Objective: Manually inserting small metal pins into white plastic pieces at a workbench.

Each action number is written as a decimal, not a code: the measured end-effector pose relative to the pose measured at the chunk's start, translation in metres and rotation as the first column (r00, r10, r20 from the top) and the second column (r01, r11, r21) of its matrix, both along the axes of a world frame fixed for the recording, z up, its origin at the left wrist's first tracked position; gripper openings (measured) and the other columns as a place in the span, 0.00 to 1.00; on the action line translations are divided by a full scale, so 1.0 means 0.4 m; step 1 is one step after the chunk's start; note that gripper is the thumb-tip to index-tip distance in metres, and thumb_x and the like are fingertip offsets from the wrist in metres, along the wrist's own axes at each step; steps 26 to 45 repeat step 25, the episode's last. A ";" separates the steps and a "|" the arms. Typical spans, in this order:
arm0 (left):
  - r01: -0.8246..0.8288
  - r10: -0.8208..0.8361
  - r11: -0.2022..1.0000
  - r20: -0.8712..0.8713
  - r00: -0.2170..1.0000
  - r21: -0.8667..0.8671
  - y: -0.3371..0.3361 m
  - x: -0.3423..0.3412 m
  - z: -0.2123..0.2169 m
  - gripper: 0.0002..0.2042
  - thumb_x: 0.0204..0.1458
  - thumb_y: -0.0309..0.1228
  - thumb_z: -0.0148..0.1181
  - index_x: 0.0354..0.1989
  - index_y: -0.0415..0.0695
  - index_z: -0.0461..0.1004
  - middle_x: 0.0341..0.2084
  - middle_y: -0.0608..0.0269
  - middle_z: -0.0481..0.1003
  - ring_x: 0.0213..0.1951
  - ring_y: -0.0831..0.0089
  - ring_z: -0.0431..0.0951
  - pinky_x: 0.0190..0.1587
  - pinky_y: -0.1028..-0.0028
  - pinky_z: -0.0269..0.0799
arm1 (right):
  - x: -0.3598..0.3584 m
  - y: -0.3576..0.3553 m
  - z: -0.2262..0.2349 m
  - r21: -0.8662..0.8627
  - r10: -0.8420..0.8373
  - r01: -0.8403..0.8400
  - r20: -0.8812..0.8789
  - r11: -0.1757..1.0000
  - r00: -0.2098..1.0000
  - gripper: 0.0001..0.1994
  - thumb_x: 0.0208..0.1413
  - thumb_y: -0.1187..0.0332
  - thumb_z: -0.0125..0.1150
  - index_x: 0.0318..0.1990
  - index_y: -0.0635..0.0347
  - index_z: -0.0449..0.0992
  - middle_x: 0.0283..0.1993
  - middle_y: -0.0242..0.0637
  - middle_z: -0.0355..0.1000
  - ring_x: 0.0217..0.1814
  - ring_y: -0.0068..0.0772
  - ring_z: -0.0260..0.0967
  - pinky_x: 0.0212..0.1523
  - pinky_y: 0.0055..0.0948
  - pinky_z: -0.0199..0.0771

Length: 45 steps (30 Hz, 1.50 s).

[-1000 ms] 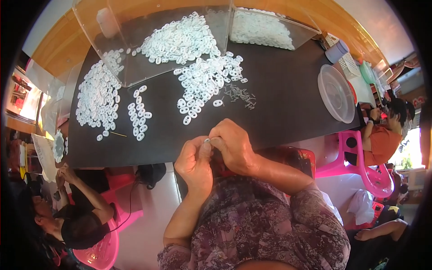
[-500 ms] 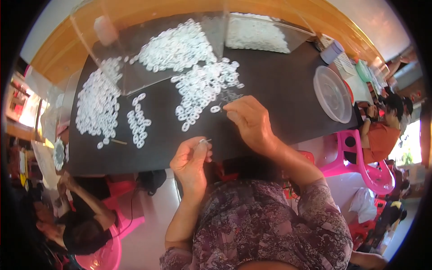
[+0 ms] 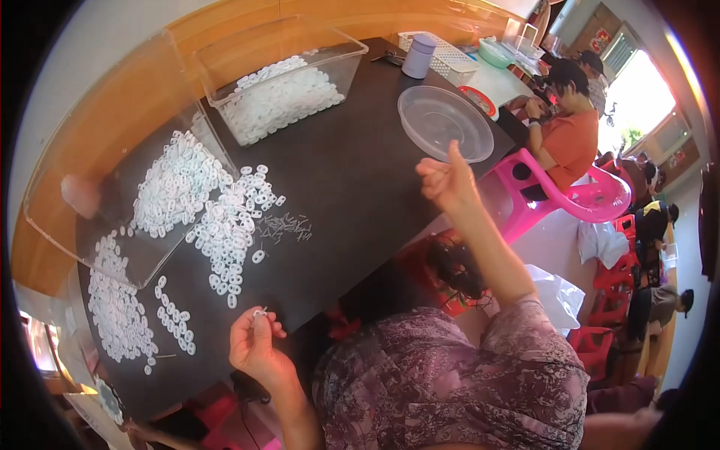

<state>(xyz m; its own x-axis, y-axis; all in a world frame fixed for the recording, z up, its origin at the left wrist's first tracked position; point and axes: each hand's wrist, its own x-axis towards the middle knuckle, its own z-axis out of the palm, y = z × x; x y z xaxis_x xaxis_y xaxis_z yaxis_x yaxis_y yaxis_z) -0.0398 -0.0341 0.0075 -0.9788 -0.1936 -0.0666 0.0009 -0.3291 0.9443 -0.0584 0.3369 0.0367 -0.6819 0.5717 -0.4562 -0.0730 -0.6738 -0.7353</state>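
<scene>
My left hand (image 3: pixel 259 346) is closed near the table's front edge. Its thumb and fingers pinch a small white oval piece (image 3: pixel 259 312), from which a thin pin-like tip sticks up. My right hand (image 3: pixel 451 184) is raised at the near side of a round clear plastic lid or dish (image 3: pixel 442 120). Its thumb points up, apart from the loosely bent fingers, and I see nothing in them. Beyond my left hand lies a heap of white oval pieces with holes (image 3: pixel 225 236), beside a scatter of thin metal pins (image 3: pixel 285 227).
A clear bin (image 3: pixel 281 105) holds many more white pieces. More heaps (image 3: pixel 116 307) lie at the left, partly behind a tilted clear box (image 3: pixel 142 281). A lavender-lidded cup (image 3: pixel 420 56) and white basket (image 3: pixel 450 61) stand far right. A person in orange (image 3: pixel 570 139) sits beyond a pink chair (image 3: pixel 577 199).
My view has swung to the right. My right hand has left the pins and moved right to the round clear lid or dish, its thumb now spread. My left hand still pinches the white piece.
</scene>
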 end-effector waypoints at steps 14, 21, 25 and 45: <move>-0.002 0.002 0.999 0.002 1.000 0.032 0.014 -0.004 0.018 0.05 0.53 0.22 0.58 0.34 0.33 0.74 0.24 0.57 0.76 0.21 0.77 0.73 0.23 0.79 0.68 | -0.087 -0.383 -0.001 0.990 0.583 -0.120 0.140 -0.072 0.800 0.06 0.44 0.77 0.62 0.32 0.61 0.78 0.27 0.35 0.69 0.30 0.34 0.67 0.31 0.30 0.68; 0.011 -0.007 0.997 -0.043 0.999 0.074 0.006 0.002 0.009 0.06 0.52 0.24 0.59 0.35 0.33 0.74 0.24 0.57 0.76 0.22 0.76 0.73 0.24 0.79 0.68 | -0.181 -0.509 -0.051 0.871 0.629 0.184 0.170 -0.456 0.759 0.04 0.39 0.78 0.57 0.25 0.59 0.72 0.28 0.38 0.63 0.34 0.40 0.61 0.32 0.35 0.63; 0.032 -0.028 0.995 -0.043 0.999 0.097 -0.003 -0.001 0.003 0.06 0.53 0.24 0.59 0.35 0.34 0.74 0.25 0.57 0.76 0.22 0.76 0.73 0.25 0.78 0.69 | -0.191 -0.515 -0.048 0.787 0.614 0.215 0.247 -0.578 0.749 0.08 0.40 0.77 0.60 0.31 0.58 0.76 0.26 0.37 0.63 0.32 0.40 0.62 0.30 0.36 0.63; 0.032 -0.028 0.995 -0.043 0.999 0.097 -0.003 -0.001 0.003 0.06 0.53 0.24 0.59 0.35 0.34 0.74 0.25 0.57 0.76 0.22 0.76 0.73 0.25 0.78 0.69 | -0.191 -0.515 -0.048 0.787 0.614 0.215 0.247 -0.578 0.749 0.08 0.40 0.77 0.60 0.31 0.58 0.76 0.26 0.37 0.63 0.32 0.40 0.62 0.30 0.36 0.63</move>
